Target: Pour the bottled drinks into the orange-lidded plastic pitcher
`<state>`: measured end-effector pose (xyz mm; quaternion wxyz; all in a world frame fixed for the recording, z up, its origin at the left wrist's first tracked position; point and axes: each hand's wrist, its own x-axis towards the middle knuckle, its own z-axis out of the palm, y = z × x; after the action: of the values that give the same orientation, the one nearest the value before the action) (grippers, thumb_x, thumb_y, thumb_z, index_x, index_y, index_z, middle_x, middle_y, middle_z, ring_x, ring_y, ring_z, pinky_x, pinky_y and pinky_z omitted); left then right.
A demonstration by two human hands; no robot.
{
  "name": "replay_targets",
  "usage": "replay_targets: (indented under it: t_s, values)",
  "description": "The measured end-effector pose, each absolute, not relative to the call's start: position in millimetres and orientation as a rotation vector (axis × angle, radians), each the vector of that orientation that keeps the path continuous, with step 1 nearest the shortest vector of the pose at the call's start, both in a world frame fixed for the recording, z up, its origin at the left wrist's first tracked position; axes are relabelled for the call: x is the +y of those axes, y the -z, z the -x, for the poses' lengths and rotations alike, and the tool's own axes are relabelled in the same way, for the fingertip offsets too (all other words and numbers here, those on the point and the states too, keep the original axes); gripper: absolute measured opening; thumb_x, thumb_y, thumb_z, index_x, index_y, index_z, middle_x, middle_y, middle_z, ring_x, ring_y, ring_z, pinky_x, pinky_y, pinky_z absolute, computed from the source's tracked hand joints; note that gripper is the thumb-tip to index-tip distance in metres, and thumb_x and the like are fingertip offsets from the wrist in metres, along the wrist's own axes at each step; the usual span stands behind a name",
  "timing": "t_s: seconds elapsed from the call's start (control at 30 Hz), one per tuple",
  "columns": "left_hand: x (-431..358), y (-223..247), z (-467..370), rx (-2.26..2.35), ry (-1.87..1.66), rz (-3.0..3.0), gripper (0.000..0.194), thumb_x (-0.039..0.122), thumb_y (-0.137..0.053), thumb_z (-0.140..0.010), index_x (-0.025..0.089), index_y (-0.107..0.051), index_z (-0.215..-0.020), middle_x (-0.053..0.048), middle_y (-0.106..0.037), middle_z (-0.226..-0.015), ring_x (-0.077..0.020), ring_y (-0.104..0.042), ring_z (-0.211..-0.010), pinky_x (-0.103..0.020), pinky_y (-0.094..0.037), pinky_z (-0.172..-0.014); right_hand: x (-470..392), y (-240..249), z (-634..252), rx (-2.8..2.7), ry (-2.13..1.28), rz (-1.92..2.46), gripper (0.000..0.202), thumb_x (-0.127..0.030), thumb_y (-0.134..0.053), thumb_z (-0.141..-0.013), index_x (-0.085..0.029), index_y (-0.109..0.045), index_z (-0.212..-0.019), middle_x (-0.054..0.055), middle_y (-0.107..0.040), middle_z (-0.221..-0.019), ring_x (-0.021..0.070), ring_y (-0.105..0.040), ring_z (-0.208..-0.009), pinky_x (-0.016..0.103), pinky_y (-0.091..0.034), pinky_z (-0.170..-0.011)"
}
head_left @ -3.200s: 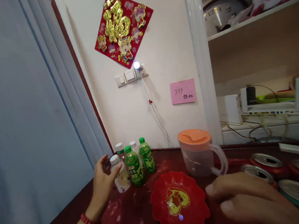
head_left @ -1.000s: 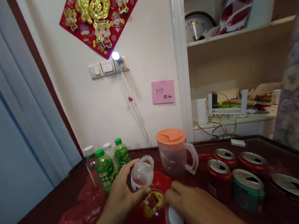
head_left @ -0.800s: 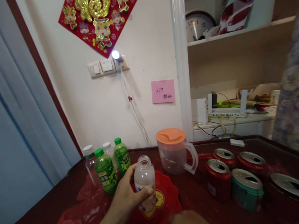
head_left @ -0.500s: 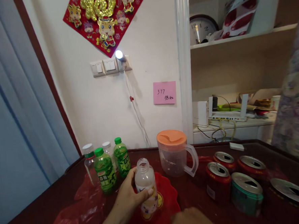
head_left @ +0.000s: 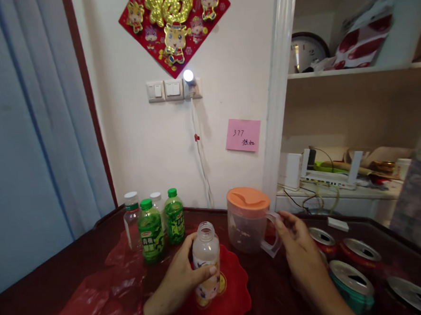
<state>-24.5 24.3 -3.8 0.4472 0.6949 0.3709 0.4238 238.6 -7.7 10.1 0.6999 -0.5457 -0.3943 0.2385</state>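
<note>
My left hand (head_left: 185,273) is wrapped round a clear, uncapped bottle (head_left: 206,253) with a printed label, which stands upright over the red scalloped tray (head_left: 236,289). A clear plastic pitcher (head_left: 244,234) with an orange lid (head_left: 248,199) stands behind and to the right of the bottle. At the pitcher's handle is my right hand (head_left: 294,242), its fingertips at the upper part of the handle and its fingers curled and slightly apart. Whether they grip it firmly is hard to tell.
Two green bottles (head_left: 151,237) and two clear bottles with white caps (head_left: 132,224) stand at the left. Several opened cans (head_left: 351,282) are at the right. Red plastic film (head_left: 94,297) covers part of the dark table (head_left: 36,291). A router (head_left: 329,178) sits on the shelf.
My right hand has moved from the bottom edge up and right to the pitcher's handle. My left hand still holds the bottle. The camera view has turned slightly.
</note>
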Motion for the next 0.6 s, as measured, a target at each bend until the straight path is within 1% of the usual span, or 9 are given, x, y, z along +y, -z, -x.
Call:
replay_targets:
  t_s: [0.03,0.1,0.17,0.23,0.37,0.6]
  values:
    - [24.2,4.6,24.7,0.913,-1.053,-1.725,0.070,0.041,-0.080,-0.067,0.020,-0.048,-0.126,-0.007,-0.064,-0.119,-0.0290,-0.059,-0.108,-0.035,-0.045,-0.093,-3.9,-2.6,-236.3,-0.864,-0.574,1.221,0.058,-0.066,-0.058,-0.077,-0.020,-0.057,-0.113,0.007,-0.068,-0.101,0.0230,-0.065,-0.090,0.037,-0.052,-0.078]
    - [23.8,6.7,25.1,0.900,-1.058,-1.738,0.071,0.042,-0.081,-0.067,0.021,-0.048,-0.126,-0.007,-0.065,-0.117,-0.0288,-0.059,-0.107,-0.034,-0.045,-0.091,0.3,9.1,-231.3,-0.829,-0.633,1.228,0.059,-0.071,-0.057,-0.075,-0.018,-0.062,-0.099,0.004,-0.069,-0.083,0.0221,-0.066,-0.080,0.035,-0.053,-0.073]
    - [22.5,8.3,25.4,0.886,-1.072,-1.753,0.069,0.042,-0.080,-0.067,0.021,-0.049,-0.125,-0.006,-0.065,-0.116,-0.0282,-0.058,-0.105,-0.034,-0.045,-0.090,1.0,16.5,-226.7,-0.803,-0.668,1.220,0.061,-0.075,-0.057,-0.071,-0.017,-0.062,-0.091,0.002,-0.067,-0.075,0.0212,-0.066,-0.075,0.034,-0.054,-0.072]
    - [20.5,8.6,25.5,0.874,-1.081,-1.764,0.066,0.041,-0.079,-0.068,0.020,-0.051,-0.124,-0.006,-0.065,-0.113,-0.0275,-0.058,-0.103,-0.034,-0.045,-0.089,-0.4,20.0,-223.0,-0.797,-0.695,1.194,0.060,-0.075,-0.058,-0.071,-0.018,-0.061,-0.088,0.001,-0.065,-0.072,0.0194,-0.065,-0.071,0.033,-0.054,-0.071]
    - [16.2,6.0,25.8,0.901,-1.082,-1.747,0.064,0.035,-0.079,-0.066,0.019,-0.052,-0.122,-0.006,-0.065,-0.111,-0.0274,-0.058,-0.101,-0.035,-0.045,-0.089,-5.0,21.0,-219.9,-0.769,-0.668,1.174,0.054,-0.071,-0.057,-0.076,-0.020,-0.058,-0.089,-0.002,-0.064,-0.072,0.0156,-0.062,-0.068,0.030,-0.054,-0.068]
    - [11.3,2.1,27.4,0.900,-1.098,-1.750,0.068,0.036,-0.080,-0.064,0.020,-0.052,-0.124,-0.007,-0.063,-0.115,-0.0295,-0.057,-0.106,-0.036,-0.044,-0.093,-11.4,12.4,-230.5,-0.685,-0.533,1.261,0.054,-0.073,-0.060,-0.072,-0.020,-0.059,-0.081,-0.003,-0.060,-0.058,0.0160,-0.058,-0.054,0.027,-0.049,-0.051]
